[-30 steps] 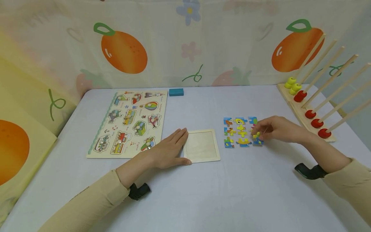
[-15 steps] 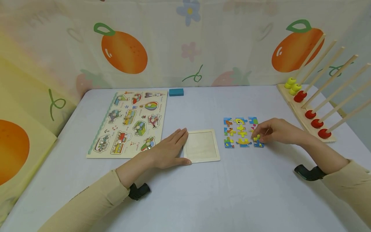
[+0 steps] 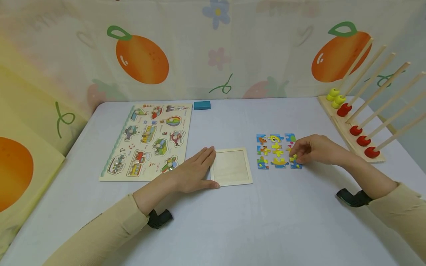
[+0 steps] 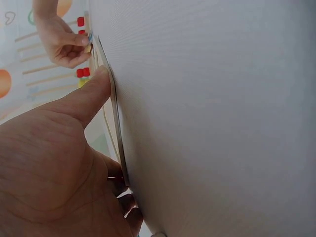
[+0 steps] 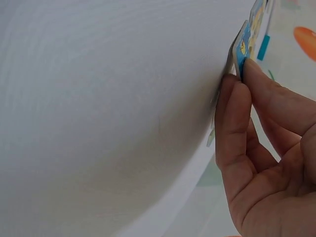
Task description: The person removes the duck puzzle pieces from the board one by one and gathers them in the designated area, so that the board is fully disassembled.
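My left hand (image 3: 193, 171) lies with straight fingers at the left side of a shallow wooden puzzle frame (image 3: 250, 168); its thumb is at the near left corner. The left wrist view shows the thumb (image 4: 94, 94) along the frame's edge. To the right, several jigsaw pieces lie in a grid, including a yellow one (image 3: 275, 138) and a blue-yellow one (image 3: 263, 163). My right hand (image 3: 314, 149) pinches the near-right puzzle piece (image 5: 242, 49) between thumb and fingers. That piece is tilted in the right wrist view. The hand partly hides the right column.
A vehicle peg-puzzle board (image 3: 151, 142) lies left, close to my left forearm. A blue block (image 3: 202, 105) sits at the back. On the right stands a wooden counting rack (image 3: 346, 135) with tall rods and red and yellow beads, behind my right hand.
My right hand has shifted only slightly at the near-right piece, and more of that piece shows than a second ago. My left hand and the wooden frame have stayed still.
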Demonstrator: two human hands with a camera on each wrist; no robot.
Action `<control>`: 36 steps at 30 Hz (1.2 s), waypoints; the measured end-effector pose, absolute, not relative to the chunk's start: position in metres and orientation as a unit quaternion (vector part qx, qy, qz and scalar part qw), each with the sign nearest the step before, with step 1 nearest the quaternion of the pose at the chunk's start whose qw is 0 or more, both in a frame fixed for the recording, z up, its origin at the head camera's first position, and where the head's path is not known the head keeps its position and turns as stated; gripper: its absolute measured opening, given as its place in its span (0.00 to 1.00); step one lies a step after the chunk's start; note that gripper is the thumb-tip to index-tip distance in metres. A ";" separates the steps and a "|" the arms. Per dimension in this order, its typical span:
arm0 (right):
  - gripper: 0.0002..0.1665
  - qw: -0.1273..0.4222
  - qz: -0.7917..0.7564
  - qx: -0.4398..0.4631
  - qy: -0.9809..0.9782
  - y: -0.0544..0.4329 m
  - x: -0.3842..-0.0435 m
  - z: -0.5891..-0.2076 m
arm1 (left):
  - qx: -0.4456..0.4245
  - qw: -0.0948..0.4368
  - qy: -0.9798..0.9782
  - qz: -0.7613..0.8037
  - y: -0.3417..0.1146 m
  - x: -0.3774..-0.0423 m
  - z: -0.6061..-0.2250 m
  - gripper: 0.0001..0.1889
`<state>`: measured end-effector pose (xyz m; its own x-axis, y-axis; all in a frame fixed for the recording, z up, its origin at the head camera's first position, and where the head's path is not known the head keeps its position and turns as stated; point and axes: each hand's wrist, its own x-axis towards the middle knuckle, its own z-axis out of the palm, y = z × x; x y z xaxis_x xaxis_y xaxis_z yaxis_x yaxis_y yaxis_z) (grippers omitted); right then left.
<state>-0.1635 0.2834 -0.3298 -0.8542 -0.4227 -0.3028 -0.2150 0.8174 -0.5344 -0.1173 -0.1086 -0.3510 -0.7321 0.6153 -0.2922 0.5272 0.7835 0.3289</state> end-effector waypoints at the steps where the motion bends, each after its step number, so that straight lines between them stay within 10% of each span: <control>1: 0.09 0.209 -0.249 -0.172 0.930 0.283 -0.163 -0.330 | 0.309 0.196 0.924 0.113 -0.109 -0.117 -0.351 0.52; 26: 0.07 0.202 -0.261 -0.169 0.929 0.281 -0.158 -0.331 | 0.305 0.197 0.923 0.125 -0.110 -0.114 -0.352 0.52; 36: 0.11 0.094 -0.261 -0.150 0.949 0.274 -0.155 -0.326 | 0.302 0.208 0.922 0.128 -0.110 -0.116 -0.351 0.53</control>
